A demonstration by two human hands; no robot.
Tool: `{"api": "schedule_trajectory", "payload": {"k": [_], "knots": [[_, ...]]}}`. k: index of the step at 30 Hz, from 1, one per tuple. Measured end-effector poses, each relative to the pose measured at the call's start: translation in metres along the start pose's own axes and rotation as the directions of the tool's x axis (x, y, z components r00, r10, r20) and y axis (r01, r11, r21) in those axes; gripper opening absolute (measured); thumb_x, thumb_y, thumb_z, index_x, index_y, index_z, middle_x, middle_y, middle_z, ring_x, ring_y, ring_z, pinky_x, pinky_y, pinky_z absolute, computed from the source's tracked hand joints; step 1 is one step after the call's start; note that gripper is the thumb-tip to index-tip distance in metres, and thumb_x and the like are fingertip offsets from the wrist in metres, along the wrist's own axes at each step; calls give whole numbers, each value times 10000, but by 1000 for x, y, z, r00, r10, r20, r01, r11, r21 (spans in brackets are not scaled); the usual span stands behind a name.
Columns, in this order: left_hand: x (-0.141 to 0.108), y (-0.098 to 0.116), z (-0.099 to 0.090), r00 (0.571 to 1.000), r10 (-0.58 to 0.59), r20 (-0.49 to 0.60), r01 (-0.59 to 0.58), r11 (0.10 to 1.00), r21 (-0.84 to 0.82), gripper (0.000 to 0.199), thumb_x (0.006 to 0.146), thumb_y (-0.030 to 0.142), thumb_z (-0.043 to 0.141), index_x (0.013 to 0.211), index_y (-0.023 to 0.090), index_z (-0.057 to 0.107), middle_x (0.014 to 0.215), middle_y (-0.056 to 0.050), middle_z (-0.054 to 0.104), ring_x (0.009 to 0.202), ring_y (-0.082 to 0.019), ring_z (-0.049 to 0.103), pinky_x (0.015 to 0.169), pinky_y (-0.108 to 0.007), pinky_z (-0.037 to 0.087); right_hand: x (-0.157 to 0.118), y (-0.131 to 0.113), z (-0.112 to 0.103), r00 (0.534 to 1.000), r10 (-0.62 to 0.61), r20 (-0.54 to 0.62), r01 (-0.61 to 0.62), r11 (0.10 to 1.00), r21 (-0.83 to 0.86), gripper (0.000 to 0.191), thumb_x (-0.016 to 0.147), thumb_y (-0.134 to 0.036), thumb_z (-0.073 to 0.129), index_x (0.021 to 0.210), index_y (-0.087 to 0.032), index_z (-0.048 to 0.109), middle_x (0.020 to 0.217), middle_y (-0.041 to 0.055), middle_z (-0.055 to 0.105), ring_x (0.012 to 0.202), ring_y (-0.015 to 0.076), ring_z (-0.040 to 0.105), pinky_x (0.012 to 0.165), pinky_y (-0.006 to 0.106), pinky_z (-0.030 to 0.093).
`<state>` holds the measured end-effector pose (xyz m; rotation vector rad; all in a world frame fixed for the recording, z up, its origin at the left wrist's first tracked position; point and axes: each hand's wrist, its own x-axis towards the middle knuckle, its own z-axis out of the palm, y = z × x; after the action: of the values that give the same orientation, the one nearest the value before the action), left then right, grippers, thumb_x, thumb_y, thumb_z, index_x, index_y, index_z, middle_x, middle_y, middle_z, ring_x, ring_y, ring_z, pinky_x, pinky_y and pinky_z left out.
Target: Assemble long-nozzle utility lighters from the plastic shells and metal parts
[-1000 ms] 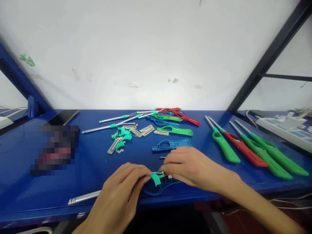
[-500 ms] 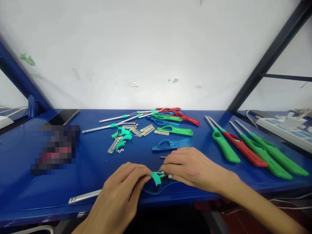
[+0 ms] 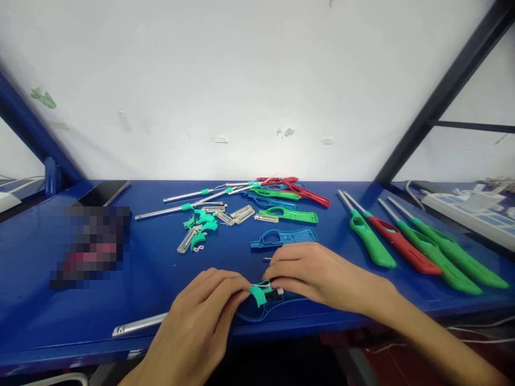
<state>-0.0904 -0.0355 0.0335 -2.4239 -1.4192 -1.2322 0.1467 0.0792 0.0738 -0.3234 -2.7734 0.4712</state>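
Observation:
A half-built gas lighter lies at the table's front edge, made of a blue handle shell, a teal trigger and a silver tube. My left hand is closed over the shell's tube end, its fingertips against the trigger; the tube sticks out to its left. White wire loops above the trigger. Closed in a pinch, my right hand has its fingertips at this wire, over a small black part with a white end. A thin metal tip shows beside my right knuckles; its other end is hidden.
Another blue shell half lies behind my right hand. Farther back are teal triggers, clear fuel tanks, silver tubes and green shells. Finished-looking lighters lie right. A phone rests left.
My right fingertips have shifted slightly up and back, showing more of the black part and its white end. My left hand keeps its place on the lighter.

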Motion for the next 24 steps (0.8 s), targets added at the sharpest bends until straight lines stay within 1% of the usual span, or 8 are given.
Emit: {"api": "schedule_trajectory", "payload": {"k": [2, 4, 7, 11, 14, 16, 20, 24], "knots": [[0, 1, 0, 1000, -11, -3, 11, 1000, -3, 161, 1078, 140, 535, 1115, 267, 627, 1013, 37, 763, 870, -115, 731, 859, -245, 556, 0, 0, -1, 1000, 4, 8, -4, 1000, 26, 211, 1112, -279, 563, 1156, -201, 753, 1063, 52, 766, 976, 182, 707, 890, 283, 541], [0, 2, 0, 1000, -19, -7, 19, 1000, -5, 162, 1076, 143, 533, 1108, 269, 629, 1005, 37, 762, 856, -116, 731, 845, -243, 559, 1, 0, -1, 1000, -6, 8, 6, 1000, 16, 204, 1108, -256, 564, 1157, -197, 753, 1065, 58, 766, 974, 187, 707, 877, 291, 540], [0, 1, 0, 1000, -5, -17, 5, 1000, -4, 161, 1073, 141, 538, 1114, 266, 631, 1006, 40, 761, 866, -109, 732, 859, -231, 554, 3, 0, 0, 999, -38, 10, 38, 998, -43, 227, 1118, -237, 527, 1133, -184, 747, 1021, 57, 760, 919, 182, 699, 802, 290, 525], [0, 0, 0, 1000, -12, -3, 12, 1000, -4, 162, 1077, 143, 536, 1114, 266, 634, 1009, 46, 760, 872, -102, 729, 875, -224, 545, 6, -1, 2, 993, -110, 36, 115, 970, -214, 269, 1131, -221, 485, 1086, -160, 742, 945, 51, 757, 844, 175, 679, 715, 288, 485], [0, 0, 0, 1000, -17, 2, 17, 1000, -11, 160, 1079, 142, 533, 1111, 266, 630, 1008, 47, 757, 865, -102, 726, 874, -227, 544, 6, -1, 3, 982, -180, 53, 187, 910, -369, 285, 1131, -184, 471, 1061, -158, 746, 918, 40, 749, 770, 162, 639, 645, 294, 440], [0, 1, 0, 1000, -12, 6, 12, 1000, -16, 166, 1077, 132, 531, 1108, 262, 628, 1009, 45, 757, 864, -102, 725, 864, -226, 546, 6, -1, 3, 974, -217, 63, 223, 875, -431, 285, 1123, -156, 476, 1036, -158, 748, 888, 30, 734, 727, 158, 607, 597, 302, 401], [1, 0, -1, 1000, 7, 12, -7, 1000, -14, 180, 1074, 113, 525, 1103, 258, 627, 1005, 46, 758, 860, -100, 724, 859, -222, 548, 9, 0, 0, 968, -230, 100, 251, 860, -444, 291, 1115, -129, 469, 1016, -155, 742, 876, 26, 719, 717, 153, 592, 573, 302, 374], [1, -2, 0, 1000, 18, 10, -18, 1000, -1, 184, 1073, 105, 527, 1111, 254, 629, 1020, 43, 763, 883, -100, 726, 871, -218, 545, 13, -1, -4, 976, -173, 128, 209, 905, -371, 298, 1138, -181, 452, 1031, -154, 729, 913, 29, 720, 762, 149, 622, 594, 288, 387]]}}
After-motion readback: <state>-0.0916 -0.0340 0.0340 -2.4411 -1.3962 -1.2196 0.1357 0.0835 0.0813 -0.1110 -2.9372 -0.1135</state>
